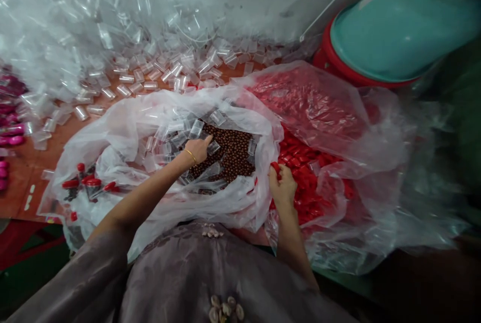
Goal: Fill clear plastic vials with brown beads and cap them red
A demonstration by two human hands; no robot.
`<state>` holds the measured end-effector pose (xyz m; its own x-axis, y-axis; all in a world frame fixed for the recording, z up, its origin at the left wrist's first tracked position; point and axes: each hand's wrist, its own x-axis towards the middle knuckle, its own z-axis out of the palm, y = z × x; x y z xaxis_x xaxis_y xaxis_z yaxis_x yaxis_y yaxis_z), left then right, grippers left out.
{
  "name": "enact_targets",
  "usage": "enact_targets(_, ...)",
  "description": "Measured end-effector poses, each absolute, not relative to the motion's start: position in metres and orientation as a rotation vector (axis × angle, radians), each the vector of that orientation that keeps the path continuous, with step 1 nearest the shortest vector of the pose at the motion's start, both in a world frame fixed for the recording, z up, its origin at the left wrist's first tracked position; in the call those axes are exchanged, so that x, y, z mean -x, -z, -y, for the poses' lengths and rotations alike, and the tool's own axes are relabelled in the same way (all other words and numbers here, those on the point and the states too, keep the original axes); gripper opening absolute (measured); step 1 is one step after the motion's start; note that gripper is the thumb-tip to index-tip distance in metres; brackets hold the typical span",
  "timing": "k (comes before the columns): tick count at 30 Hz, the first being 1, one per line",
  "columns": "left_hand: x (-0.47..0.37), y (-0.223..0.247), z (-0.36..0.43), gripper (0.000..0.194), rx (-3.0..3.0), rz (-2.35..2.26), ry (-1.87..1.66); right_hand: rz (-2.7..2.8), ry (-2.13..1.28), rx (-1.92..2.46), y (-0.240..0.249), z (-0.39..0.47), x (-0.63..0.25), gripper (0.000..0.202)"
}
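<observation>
My left hand (197, 149), with a gold bangle at the wrist, reaches palm down into an open white plastic bag (124, 112). Its fingers are bent round a small clear plastic cup (214, 148), partly hidden by the hand. Around it in the bag lie shiny brown beads (233, 150) and several other clear cups (196, 129). At the bag's right edge, my right hand (283, 185) pinches a small red cap (276, 166) between thumb and fingers. Close beside that hand is a heap of red caps (311, 197) in a second clear bag.
Many clear cups (150, 85) are piled along the wall on the orange table (71, 137). Several red-capped filled pieces (92, 182) rest on the bag at left. Pink pieces (11, 135) lie at the far left. A turquoise tub (398, 27) sits in a red one at back right.
</observation>
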<state>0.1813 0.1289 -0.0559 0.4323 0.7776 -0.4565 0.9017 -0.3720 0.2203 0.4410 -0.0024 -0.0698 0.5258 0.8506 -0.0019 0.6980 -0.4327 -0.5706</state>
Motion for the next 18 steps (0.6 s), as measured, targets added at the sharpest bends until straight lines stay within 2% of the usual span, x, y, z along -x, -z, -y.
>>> enact_targets(4, -0.177, 0.062, -0.143, 0.047, -2.538, -0.886, 0.215, 1.283, -0.479, 2.199, 0.067, -0.008, -0.436, 0.048)
enact_targets(8, -0.179, 0.068, -0.155, 0.031, -2.593, -0.610, 0.302, 1.313, -0.530, 2.134, 0.067, -0.011, -0.432, 0.045)
enact_targets(13, -0.175, 0.062, -0.153, 0.019, -2.331, -0.977, 0.520, 1.293, -0.543, 2.114, 0.071, -0.004, -0.431, 0.045)
enact_targets(18, -0.179, 0.070, -0.144, 0.021, -1.975, -1.243, 0.631, 1.294, -0.547, 2.099, 0.073, -0.001, -0.430, 0.044)
